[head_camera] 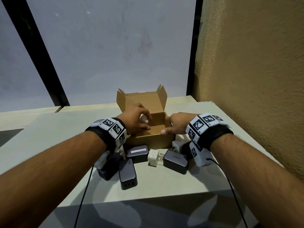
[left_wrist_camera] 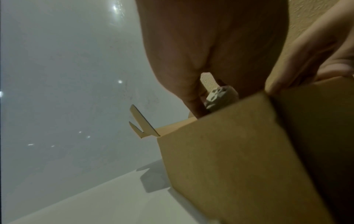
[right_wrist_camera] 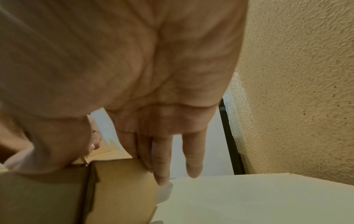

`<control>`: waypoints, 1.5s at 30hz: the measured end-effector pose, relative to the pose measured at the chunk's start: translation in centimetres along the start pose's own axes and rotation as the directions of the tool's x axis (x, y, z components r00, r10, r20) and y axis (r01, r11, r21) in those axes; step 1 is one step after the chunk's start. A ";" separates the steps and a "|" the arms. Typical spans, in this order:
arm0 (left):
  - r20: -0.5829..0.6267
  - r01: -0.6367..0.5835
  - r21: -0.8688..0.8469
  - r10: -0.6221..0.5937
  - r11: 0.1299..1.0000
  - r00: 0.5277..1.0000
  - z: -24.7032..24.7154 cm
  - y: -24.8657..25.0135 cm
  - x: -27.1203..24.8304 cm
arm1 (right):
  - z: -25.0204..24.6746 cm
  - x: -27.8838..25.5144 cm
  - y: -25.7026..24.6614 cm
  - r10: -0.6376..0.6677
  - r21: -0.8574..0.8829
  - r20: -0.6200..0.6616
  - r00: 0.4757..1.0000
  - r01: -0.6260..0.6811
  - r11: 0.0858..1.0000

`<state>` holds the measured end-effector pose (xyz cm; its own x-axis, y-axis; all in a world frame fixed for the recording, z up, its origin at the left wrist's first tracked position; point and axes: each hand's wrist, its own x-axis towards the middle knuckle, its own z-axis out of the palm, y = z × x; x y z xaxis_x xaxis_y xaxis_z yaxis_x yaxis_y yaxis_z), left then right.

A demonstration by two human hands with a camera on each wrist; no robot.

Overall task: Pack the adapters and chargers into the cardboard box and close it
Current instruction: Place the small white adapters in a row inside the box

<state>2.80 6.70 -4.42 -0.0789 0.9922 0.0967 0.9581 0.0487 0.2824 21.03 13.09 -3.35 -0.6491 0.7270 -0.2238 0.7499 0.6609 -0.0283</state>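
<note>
Pale bench (head_camera: 172, 186) under both hands; textured tan wall (head_camera: 255, 63) right of the right hand; frosted window (head_camera: 115, 46) with black frame bars (head_camera: 41, 51) beyond them.

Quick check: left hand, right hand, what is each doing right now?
Left hand: holding a white adapter over the cardboard box.
Right hand: gripping the box's right wall.

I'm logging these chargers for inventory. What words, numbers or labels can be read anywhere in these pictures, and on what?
"65" on the top of the black charger nearest the camera.
White sticker on the black charger by the cardboard box: print too small to read.
Grey print on the white adapter: blurred.
Faint brand mark on the black charger at right: illegible.
Wristbands: square coded markers, no words.
</note>
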 end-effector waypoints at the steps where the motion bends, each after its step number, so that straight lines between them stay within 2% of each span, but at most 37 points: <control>1: -0.009 0.001 -0.001 -0.001 1.000 1.000 0.2 0.0 0.2 | 0.1 0.0 0.0 0.001 0.003 -0.001 1.000 -0.001 1.000; 5: -0.020 -0.016 0.022 0.017 1.000 1.000 0.3 0.4 0.5 | 0.2 0.1 0.1 -0.003 0.022 -0.001 1.000 0.003 1.000; 12: 0.156 -0.029 0.145 0.006 0.989 0.988 0.7 0.2 1.2 | 0.3 0.2 0.3 -0.013 0.029 -0.008 1.000 0.013 1.000; 17: 0.168 -0.021 0.207 -0.015 0.978 0.986 1.3 0.0 1.6 | 0.3 0.4 0.3 -0.016 0.019 -0.005 1.000 0.016 1.000; 21: 0.238 -0.059 0.289 -0.012 0.955 0.971 1.6 0.0 2.1 | 0.3 0.5 0.4 -0.014 0.013 -0.003 1.000 0.014 1.000; 26: 0.179 -0.098 0.485 0.011 0.869 0.984 1.5 -0.7 2.4 | 0.3 0.5 0.3 -0.020 0.006 0.003 1.000 0.020 1.000; 33: 0.276 -0.161 0.453 0.034 0.877 0.961 1.5 -0.3 2.3 | 0.1 0.2 0.4 -0.028 0.013 0.001 1.000 0.028 1.000; 40: 0.226 -0.071 0.355 -0.012 0.932 0.974 1.4 -0.1 2.6 | 0.4 0.3 0.4 -0.022 0.007 -0.003 1.000 0.022 1.000; 45: 0.224 -0.076 0.294 0.008 0.953 0.974 1.0 0.6 2.3 | 0.5 0.4 0.4 -0.022 0.002 -0.004 1.000 0.022 1.000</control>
<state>3.49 9.16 -4.96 -0.0071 0.9930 -0.1176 0.9998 0.0049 -0.0188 21.12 13.54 -3.95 -0.6661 0.7128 -0.2195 0.7356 0.6765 -0.0352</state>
